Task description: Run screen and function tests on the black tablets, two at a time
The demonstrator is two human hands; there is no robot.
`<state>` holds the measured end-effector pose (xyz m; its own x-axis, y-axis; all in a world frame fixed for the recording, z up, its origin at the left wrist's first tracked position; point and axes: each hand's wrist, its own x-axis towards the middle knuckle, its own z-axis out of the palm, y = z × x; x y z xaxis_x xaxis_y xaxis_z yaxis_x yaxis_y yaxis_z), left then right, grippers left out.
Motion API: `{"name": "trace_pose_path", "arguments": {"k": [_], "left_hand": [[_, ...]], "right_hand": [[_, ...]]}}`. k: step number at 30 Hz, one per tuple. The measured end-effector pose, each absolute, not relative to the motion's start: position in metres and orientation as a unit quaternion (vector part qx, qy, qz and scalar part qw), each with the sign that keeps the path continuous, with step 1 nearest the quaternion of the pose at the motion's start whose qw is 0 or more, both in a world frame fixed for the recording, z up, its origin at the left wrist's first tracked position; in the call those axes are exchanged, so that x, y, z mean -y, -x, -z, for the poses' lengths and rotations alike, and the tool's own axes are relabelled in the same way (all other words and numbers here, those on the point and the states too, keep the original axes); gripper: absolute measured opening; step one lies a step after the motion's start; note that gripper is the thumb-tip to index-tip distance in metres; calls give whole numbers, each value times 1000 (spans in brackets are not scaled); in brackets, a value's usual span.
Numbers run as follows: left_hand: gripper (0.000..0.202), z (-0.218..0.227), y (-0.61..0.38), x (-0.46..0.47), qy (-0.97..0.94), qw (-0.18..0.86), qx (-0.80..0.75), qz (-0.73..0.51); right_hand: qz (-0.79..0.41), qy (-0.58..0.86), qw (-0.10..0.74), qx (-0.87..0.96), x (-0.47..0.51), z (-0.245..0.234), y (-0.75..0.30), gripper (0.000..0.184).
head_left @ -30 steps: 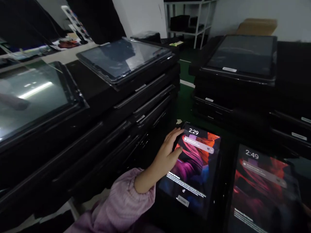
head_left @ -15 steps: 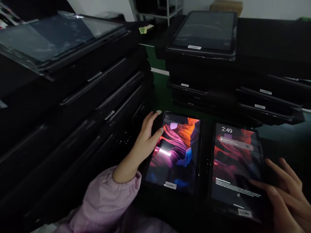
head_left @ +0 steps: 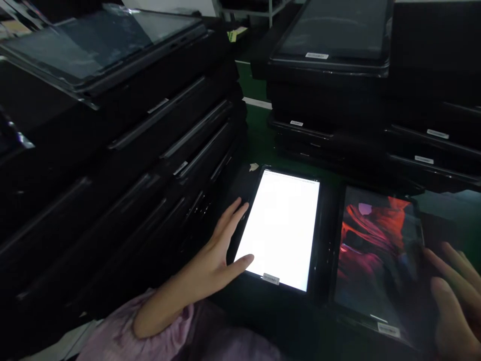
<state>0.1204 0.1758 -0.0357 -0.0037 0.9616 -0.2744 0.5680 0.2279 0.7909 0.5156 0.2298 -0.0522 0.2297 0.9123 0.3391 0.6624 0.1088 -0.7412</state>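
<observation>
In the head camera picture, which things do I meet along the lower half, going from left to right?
stack of black tablets → left hand → white-screen tablet → red-wallpaper tablet → right hand

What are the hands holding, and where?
Nothing is gripped: left hand lies open at the white-screened tablet's left edge, right hand by the red-screened tablet's right edge.

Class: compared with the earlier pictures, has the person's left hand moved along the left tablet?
Yes. The left hand has slid from the left tablet's far left corner down its left edge, toward the near corner.
</observation>
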Motion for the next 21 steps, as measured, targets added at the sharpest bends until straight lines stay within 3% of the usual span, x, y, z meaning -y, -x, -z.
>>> {"name": "trace_pose_path", "arguments": {"k": [7,16,21], "left_hand": [[94,36,-132,-162,-612,379,-669,-184],[103,48,-134,-176,-599,336,-700,-194],[92,41,-132,-194,-479,368,-751,-267]], "right_hand": [[-117,615,492,605,-217,43,-501,25],[-101,530,378,752,-170,38,-523,22],[-97,503,332,792,-170,41,-526,18]]}}
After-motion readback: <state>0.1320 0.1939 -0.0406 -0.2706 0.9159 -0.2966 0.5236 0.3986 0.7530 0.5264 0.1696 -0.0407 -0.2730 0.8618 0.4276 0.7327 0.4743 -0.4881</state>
